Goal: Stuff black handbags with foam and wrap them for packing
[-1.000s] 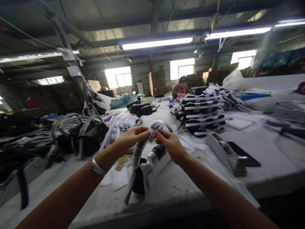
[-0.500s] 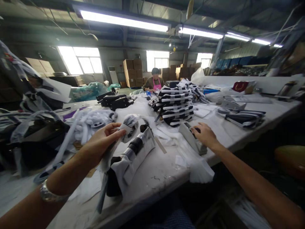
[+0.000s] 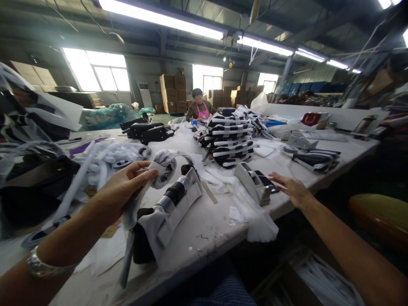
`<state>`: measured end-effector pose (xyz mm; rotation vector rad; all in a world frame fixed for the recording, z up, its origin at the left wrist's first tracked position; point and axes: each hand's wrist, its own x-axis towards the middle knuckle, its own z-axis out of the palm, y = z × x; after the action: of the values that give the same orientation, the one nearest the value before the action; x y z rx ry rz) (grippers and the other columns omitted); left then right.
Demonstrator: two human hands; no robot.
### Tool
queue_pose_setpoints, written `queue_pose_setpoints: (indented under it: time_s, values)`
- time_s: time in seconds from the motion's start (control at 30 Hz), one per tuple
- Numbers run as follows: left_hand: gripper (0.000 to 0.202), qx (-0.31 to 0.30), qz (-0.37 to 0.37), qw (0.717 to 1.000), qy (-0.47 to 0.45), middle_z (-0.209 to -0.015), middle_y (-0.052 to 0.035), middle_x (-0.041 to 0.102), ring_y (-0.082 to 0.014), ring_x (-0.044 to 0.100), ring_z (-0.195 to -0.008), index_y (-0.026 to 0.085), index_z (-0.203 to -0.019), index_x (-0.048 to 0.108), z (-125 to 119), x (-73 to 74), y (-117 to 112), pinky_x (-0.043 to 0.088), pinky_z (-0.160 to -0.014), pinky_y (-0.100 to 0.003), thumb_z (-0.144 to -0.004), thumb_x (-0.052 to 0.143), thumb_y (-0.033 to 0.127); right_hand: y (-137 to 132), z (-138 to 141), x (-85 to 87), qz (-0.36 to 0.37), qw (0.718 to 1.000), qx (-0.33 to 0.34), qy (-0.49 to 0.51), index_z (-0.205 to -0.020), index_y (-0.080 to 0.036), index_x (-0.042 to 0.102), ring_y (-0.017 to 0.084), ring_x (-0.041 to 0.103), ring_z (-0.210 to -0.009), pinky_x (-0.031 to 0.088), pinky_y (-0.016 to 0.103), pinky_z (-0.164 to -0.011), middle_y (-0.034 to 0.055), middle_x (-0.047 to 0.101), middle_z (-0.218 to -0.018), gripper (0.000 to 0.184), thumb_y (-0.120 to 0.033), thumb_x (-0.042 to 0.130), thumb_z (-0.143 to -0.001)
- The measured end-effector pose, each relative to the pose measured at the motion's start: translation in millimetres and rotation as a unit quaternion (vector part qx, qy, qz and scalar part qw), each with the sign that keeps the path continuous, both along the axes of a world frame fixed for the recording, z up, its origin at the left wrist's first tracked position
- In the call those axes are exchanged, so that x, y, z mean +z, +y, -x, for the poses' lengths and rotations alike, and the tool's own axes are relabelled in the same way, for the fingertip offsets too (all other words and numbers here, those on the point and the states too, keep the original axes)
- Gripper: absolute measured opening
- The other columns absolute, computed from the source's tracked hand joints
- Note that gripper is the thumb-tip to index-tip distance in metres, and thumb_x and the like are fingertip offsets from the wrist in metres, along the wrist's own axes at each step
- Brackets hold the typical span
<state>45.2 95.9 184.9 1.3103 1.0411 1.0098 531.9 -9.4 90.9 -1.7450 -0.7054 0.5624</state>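
Note:
My left hand [image 3: 135,176] is closed on the wrapped strap [image 3: 164,165] of a black handbag, its thumb and fingers pinching a pale piece of wrapping. The handbag [image 3: 145,242] stands tilted on the table below, partly covered in whitish sheet, with clear wrap over its dark closure. To the right, my right hand [image 3: 295,189] is just beside a grey tape dispenser [image 3: 251,182]. Thumb and fingers come together on what looks like a thin strip of tape, hard to see. A dark flat object [image 3: 264,178] lies behind the dispenser.
A tall stack of black-and-white wrapped pieces [image 3: 232,140] rises mid-table. White foam tubes [image 3: 117,159] and black bags [image 3: 148,131] lie left. White foam sheet [image 3: 261,227] hangs over the front edge. A person in a pink apron [image 3: 203,111] sits across the table. A stool [image 3: 379,212] stands right.
My right hand has moved from over the tape dispenser to its right side. My left hand keeps its hold on the strap. The view has shifted slightly to the right.

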Motion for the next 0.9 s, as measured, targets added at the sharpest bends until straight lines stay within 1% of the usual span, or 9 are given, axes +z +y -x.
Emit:
queue_pose_setpoints:
  time_s: [0.1, 0.2, 0.33, 0.43, 0.57, 0.63, 0.7, 0.83, 0.9]
  values:
    - [0.052, 0.010, -0.006, 1.000, -0.001, -0.097, -0.0043, 0.075, -0.0169, 0.071, -0.077, 0.023, -0.116, 0.065, -0.3, -0.8, 1.5, 0.056, -0.059, -0.020, -0.070, 0.086, 0.035, -25.1, 3.0, -0.9, 0.004, 0.999, -0.001, 0.039, -0.084, -0.019, 0.078, 0.030, 0.066, -0.112, 0.055, 0.037, -0.081, 0.0151, 0.073, -0.115, 0.029, -0.047, 0.074, -0.074]
    - [0.053, 0.011, -0.009, 1.000, 0.004, -0.098, -0.0045, 0.075, -0.0172, 0.071, -0.077, 0.023, -0.116, 0.064, -2.0, -1.3, 2.2, 0.056, -0.058, -0.020, -0.069, 0.086, 0.036, -41.9, 5.5, -19.0, 0.018, 0.994, 0.001, 0.108, -0.084, -0.019, 0.079, 0.026, 0.072, -0.095, 0.059, 0.032, -0.071, 0.0142, 0.075, -0.110, 0.027, -0.041, 0.081, -0.070]
    - [0.057, 0.008, -0.011, 1.000, 0.012, -0.098, -0.0052, 0.074, -0.0173, 0.070, -0.075, 0.022, -0.118, 0.063, -2.9, -0.9, 1.7, 0.055, -0.056, -0.021, -0.068, 0.086, 0.038, -43.7, 7.5, -55.7, 0.004, 0.990, -0.045, 0.134, -0.079, -0.017, 0.078, 0.018, 0.071, -0.068, 0.059, 0.025, -0.058, 0.0115, 0.078, -0.089, 0.024, -0.029, 0.087, -0.061]
    - [0.057, -0.003, -0.019, 1.000, -0.001, -0.097, -0.0046, 0.074, -0.0168, 0.070, -0.075, 0.022, -0.116, 0.063, -1.7, -1.6, 2.1, 0.054, -0.057, -0.021, -0.067, 0.087, 0.039, -42.1, 11.4, -79.5, -0.016, 0.989, -0.090, 0.119, -0.069, -0.016, 0.075, 0.015, 0.064, -0.053, 0.055, 0.024, -0.048, 0.0086, 0.076, -0.073, 0.023, -0.030, 0.089, -0.057]
    - [0.057, -0.032, -0.029, 0.999, -0.012, -0.090, -0.0025, 0.075, -0.0150, 0.069, -0.072, 0.021, -0.115, 0.062, -1.3, -4.4, 1.6, 0.052, -0.059, -0.020, -0.068, 0.086, 0.042, -45.0, 32.8, -91.3, -0.064, 0.987, -0.121, 0.088, -0.073, -0.017, 0.076, 0.012, 0.058, -0.051, 0.051, 0.022, -0.045, 0.0061, 0.075, -0.073, 0.031, -0.038, 0.089, -0.054]
    - [0.055, -0.046, -0.047, 0.998, -0.014, -0.087, -0.0011, 0.075, -0.0139, 0.068, -0.069, 0.021, -0.114, 0.061, -3.6, -5.4, 0.1, 0.050, -0.058, -0.019, -0.070, 0.085, 0.044, -41.8, 57.1, -82.4, -0.113, 0.988, -0.084, 0.060, -0.083, -0.017, 0.078, 0.011, 0.057, -0.055, 0.051, 0.021, -0.049, 0.0056, 0.076, -0.080, 0.038, -0.043, 0.088, -0.056]
    - [0.054, -0.054, -0.070, 0.996, -0.015, -0.086, -0.0006, 0.075, -0.0140, 0.068, -0.069, 0.021, -0.113, 0.061, -7.5, -5.8, -2.7, 0.049, -0.058, -0.020, -0.071, 0.084, 0.044, -33.6, 93.5, -61.4, -0.170, 0.985, 0.006, 0.033, -0.089, -0.017, 0.079, 0.011, 0.057, -0.058, 0.053, 0.022, -0.056, 0.0062, 0.075, -0.083, 0.039, -0.045, 0.087, -0.062]
    - [0.049, -0.041, -0.111, 0.993, 0.005, -0.087, -0.0017, 0.075, -0.0156, 0.069, -0.071, 0.020, -0.110, 0.061, -15.5, -5.3, -11.4, 0.049, -0.059, -0.021, -0.073, 0.082, 0.044, -9.3, 189.0, 3.4, -0.256, 0.943, 0.212, 0.033, -0.090, -0.019, 0.079, 0.011, 0.058, -0.060, 0.055, 0.026, -0.065, 0.0047, 0.074, -0.079, 0.024, -0.039, 0.081, -0.077]
    - [0.047, -0.037, -0.129, 0.991, 0.013, -0.090, -0.0027, 0.076, -0.0164, 0.070, -0.074, 0.020, -0.109, 0.061, -17.6, -5.2, -15.4, 0.050, -0.062, -0.022, -0.074, 0.082, 0.043, 4.2, 233.3, 33.5, -0.276, 0.911, 0.303, 0.042, -0.089, -0.020, 0.078, 0.012, 0.058, -0.059, 0.053, 0.026, -0.061, 0.0044, 0.073, -0.079, 0.021, -0.039, 0.077, -0.081]
